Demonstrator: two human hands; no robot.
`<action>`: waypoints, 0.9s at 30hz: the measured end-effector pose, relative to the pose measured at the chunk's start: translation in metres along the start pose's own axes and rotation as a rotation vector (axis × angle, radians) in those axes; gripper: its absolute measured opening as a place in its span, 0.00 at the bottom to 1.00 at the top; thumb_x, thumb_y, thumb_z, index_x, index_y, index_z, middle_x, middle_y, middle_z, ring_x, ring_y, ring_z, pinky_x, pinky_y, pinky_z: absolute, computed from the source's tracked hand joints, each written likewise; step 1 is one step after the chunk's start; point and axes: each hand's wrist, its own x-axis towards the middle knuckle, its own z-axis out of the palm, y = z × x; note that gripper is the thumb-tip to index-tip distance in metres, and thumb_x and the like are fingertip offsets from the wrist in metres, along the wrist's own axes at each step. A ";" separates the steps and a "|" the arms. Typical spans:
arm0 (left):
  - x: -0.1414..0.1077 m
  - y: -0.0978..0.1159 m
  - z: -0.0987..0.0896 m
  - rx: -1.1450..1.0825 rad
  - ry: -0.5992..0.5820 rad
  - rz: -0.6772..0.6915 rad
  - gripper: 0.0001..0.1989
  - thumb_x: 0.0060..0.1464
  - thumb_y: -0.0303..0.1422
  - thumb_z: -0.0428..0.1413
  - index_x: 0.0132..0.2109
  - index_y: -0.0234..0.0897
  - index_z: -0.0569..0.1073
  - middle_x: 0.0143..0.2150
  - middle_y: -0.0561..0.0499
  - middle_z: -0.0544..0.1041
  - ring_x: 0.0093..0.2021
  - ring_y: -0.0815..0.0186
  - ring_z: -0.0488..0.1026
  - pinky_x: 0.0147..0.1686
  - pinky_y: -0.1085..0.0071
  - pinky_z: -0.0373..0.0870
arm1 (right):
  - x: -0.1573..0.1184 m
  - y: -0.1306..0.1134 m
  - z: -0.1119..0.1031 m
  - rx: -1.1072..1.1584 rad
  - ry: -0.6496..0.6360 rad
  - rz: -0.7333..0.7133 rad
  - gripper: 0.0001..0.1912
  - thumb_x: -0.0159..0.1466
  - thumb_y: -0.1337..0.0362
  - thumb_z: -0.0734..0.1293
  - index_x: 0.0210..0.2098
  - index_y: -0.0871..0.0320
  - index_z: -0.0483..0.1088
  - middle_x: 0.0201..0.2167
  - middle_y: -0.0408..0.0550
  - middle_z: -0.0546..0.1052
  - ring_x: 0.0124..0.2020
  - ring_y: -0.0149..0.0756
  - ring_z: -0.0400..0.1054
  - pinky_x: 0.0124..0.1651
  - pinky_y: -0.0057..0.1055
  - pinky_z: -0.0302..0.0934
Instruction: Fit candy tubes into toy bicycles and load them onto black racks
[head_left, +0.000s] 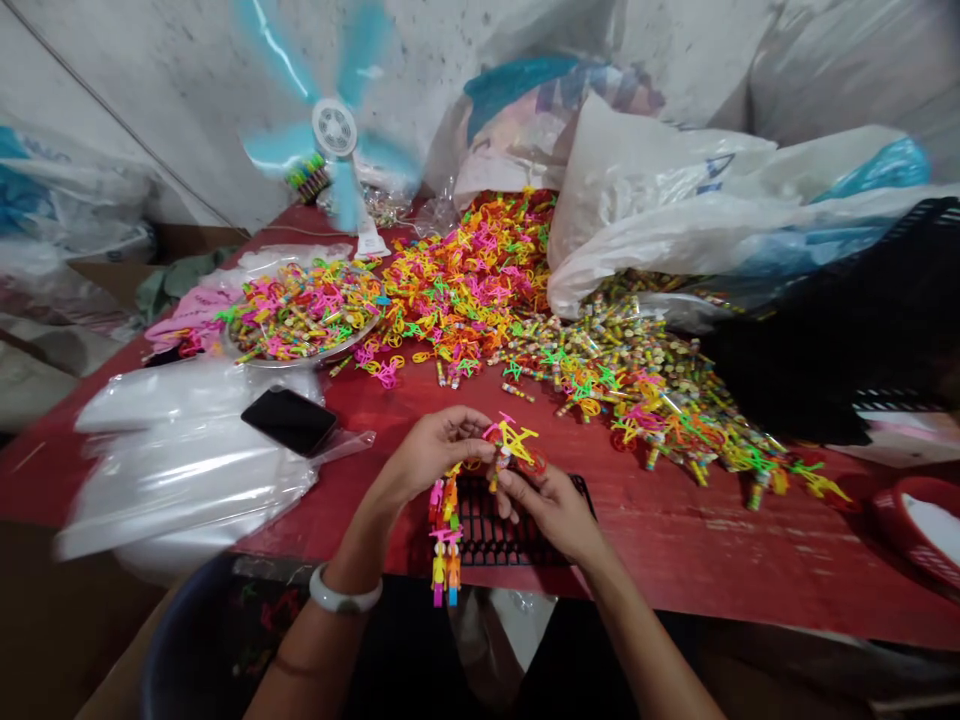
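Your left hand pinches a small cluster of plastic pieces, yellow and pink among them, between thumb and fingers; your right hand grips its lower end, fingers curled; the cluster sits between both hands, above the far side of a black rack at the front of the bench; two columns of coloured parts run along the rack's left edge; a bright heap lies beyond; a phone rests on clear bags leftward.
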 end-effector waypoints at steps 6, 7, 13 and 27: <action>0.003 -0.009 -0.003 0.267 0.225 0.161 0.12 0.43 0.25 0.62 0.38 0.36 0.73 0.33 0.54 0.73 0.35 0.68 0.70 0.39 0.71 0.67 | 0.007 0.018 0.005 -0.063 0.114 -0.013 0.17 0.62 0.48 0.63 0.33 0.57 0.66 0.19 0.38 0.66 0.19 0.29 0.59 0.23 0.25 0.56; 0.003 -0.011 -0.003 0.358 0.248 0.178 0.11 0.44 0.24 0.60 0.37 0.36 0.73 0.33 0.54 0.74 0.35 0.68 0.70 0.39 0.71 0.67 | 0.008 0.021 0.008 -0.078 0.150 -0.033 0.16 0.62 0.49 0.63 0.34 0.57 0.66 0.19 0.38 0.66 0.19 0.29 0.59 0.23 0.25 0.56; 0.005 -0.016 -0.006 0.544 0.203 0.154 0.10 0.45 0.22 0.56 0.37 0.37 0.73 0.35 0.53 0.75 0.38 0.67 0.71 0.41 0.70 0.67 | 0.006 0.034 0.020 -0.159 0.258 -0.127 0.12 0.63 0.55 0.64 0.28 0.56 0.67 0.23 0.41 0.69 0.20 0.29 0.63 0.25 0.26 0.59; -0.002 -0.012 -0.018 0.495 0.041 -0.023 0.20 0.59 0.46 0.45 0.36 0.35 0.73 0.34 0.51 0.74 0.36 0.66 0.69 0.38 0.71 0.65 | 0.005 0.069 0.049 -0.073 0.321 0.026 0.10 0.61 0.55 0.65 0.33 0.56 0.70 0.16 0.39 0.71 0.14 0.32 0.65 0.17 0.26 0.59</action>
